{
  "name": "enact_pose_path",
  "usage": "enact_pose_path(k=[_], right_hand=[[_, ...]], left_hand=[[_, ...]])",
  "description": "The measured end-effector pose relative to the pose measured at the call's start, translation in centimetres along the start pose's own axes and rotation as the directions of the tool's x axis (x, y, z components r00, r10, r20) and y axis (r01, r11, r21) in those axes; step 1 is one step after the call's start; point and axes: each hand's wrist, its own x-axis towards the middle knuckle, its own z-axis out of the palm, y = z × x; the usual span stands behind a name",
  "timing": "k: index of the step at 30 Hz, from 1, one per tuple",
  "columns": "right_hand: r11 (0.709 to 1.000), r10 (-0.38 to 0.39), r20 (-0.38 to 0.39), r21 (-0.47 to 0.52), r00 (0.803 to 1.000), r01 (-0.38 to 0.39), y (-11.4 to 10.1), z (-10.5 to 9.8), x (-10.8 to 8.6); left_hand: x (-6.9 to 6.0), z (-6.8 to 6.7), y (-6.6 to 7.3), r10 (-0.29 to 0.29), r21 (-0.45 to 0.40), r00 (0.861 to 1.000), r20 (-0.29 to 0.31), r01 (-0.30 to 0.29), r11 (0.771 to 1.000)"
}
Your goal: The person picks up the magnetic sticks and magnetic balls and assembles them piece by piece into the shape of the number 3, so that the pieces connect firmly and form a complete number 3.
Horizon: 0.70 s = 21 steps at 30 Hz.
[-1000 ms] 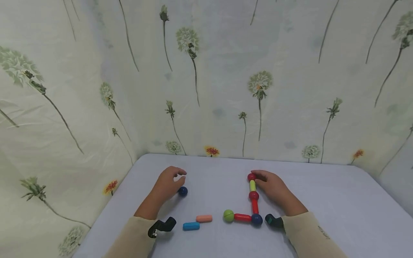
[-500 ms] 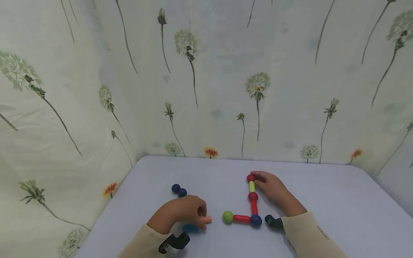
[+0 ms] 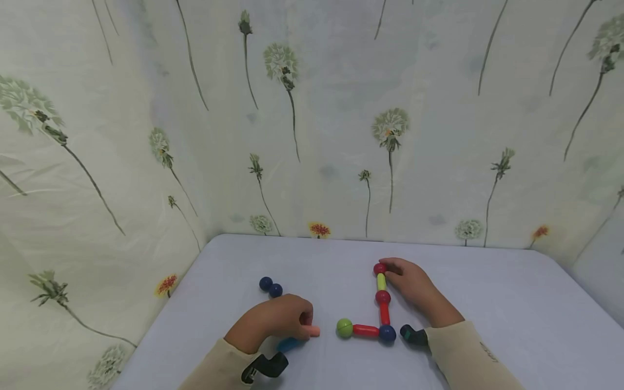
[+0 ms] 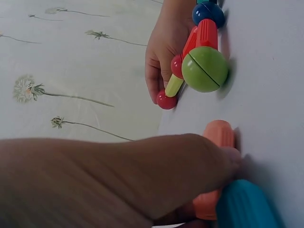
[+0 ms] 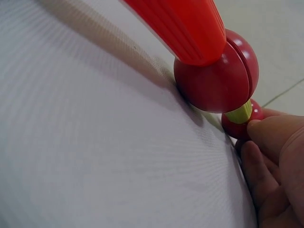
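My left hand pinches a salmon-coloured toy rod on the table, thumb and fingers across its middle. A blue rod lies beside it, partly hidden under that hand in the head view. My right hand holds the far red ball of an L-shaped chain. From that ball the chain runs through a yellow-green rod, a second red ball and a red rod to a dark blue ball. Another red rod then leads left to a green ball.
Two dark blue balls sit together at the table's left, beyond my left hand. The white-covered table meets a flower-printed curtain at the back. A black camera mount juts from the left wrist, another from the right.
My left hand has come away from the dark blue balls, moving nearer and rightward to pinch the salmon rod. The blue rod has turned slightly. My right hand stays at the red ball.
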Motion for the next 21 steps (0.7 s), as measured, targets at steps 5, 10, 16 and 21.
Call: enact_pose_path(k=[5,10,16,21], right_hand=[[1.000,0.009,0.000,0.005,1.000,-0.009,0.1,0.2,0.1],[1.000,0.012,0.002,0.005,1.000,-0.012,0.2,0.3,0.1],[0.999,0.029,0.008,0.018,1.000,-0.029,0.2,0.3,0.1],[0.999,0.032,0.008,0.019,0.999,-0.032,0.3,0.2,0.1]], left_hand=[[0.3,0.1,-0.1,-0.008,-0.006,1.000,-0.004,0.008,1.000],[0.8,0.1,-0.2,-0.018,-0.023,1.000,-0.016,0.018,1.000],[1.5,0.5,-0.7,0.002,-0.067,0.998,-0.068,-0.007,0.998],[2.1,0.3,-0.5,-0.011,-0.071,0.994,-0.112,0.003,0.997]])
